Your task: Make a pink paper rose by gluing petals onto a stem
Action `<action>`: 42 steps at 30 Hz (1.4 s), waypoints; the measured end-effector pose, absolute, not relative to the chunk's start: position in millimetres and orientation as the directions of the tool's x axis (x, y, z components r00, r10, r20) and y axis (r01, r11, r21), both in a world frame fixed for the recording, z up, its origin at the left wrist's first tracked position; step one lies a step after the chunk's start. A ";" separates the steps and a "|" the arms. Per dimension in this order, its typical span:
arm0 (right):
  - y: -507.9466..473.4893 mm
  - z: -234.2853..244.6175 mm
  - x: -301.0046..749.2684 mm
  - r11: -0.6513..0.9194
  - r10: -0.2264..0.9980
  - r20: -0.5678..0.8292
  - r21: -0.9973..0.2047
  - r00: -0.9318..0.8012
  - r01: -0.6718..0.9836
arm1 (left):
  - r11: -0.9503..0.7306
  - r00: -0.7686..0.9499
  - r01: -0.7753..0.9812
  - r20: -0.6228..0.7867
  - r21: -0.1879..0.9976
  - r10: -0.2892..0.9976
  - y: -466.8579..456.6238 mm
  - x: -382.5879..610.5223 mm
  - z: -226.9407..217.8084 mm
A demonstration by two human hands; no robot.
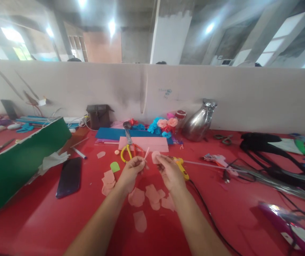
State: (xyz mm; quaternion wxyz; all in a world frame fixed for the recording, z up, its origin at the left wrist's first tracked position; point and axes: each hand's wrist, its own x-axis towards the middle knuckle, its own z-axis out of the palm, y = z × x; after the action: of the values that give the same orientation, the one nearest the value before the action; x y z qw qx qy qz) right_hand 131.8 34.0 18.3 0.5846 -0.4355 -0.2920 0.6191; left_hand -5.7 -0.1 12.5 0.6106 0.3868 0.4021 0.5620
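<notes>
My left hand [131, 172] is closed in a pinch on a thin pink paper roll [146, 153] that points up and to the right. My right hand [169, 172] is closed in a pinch on a small pink paper petal [156, 156] held right beside the roll. Both hands hover over the red table [35, 220]. Below them lie several loose pink petals [152, 193]. More cut petals [108, 179] are stacked left of my left hand, next to a green paper piece [114, 166].
Yellow-handled scissors [129, 147] rest on pink paper sheets [144, 143] ahead. A yellow glue gun [181, 167] and its black cord lie right of my hands. A dark phone [69, 176], a green board [16, 163], paper flowers [163, 126], a metal jug [199, 121] and a wire bundle [274, 177] surround them.
</notes>
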 end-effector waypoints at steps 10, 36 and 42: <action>25.8 23.6 124.5 -0.146 0.977 -0.197 -0.895 0.078 -0.421 | 0.108 0.000 -0.423 -0.119 0.900 0.993 0.8 -2.8 4.8; 15.2 28.0 112.5 -0.136 0.975 -0.212 -0.798 0.063 -0.587 | 0.147 0.052 -0.555 -0.142 0.819 0.988 4.7 2.4 -8.3; 17.5 25.3 113.2 -0.150 0.973 -0.222 -0.806 0.058 -0.572 | 0.109 0.033 -0.524 -0.108 0.844 0.994 5.5 2.1 -9.0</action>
State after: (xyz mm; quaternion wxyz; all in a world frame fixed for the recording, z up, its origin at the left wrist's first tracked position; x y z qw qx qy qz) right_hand 113.2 17.5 25.3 0.6033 -0.4061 -0.2468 0.6405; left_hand 2.1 5.5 -9.0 0.6455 0.3158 0.3715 0.5878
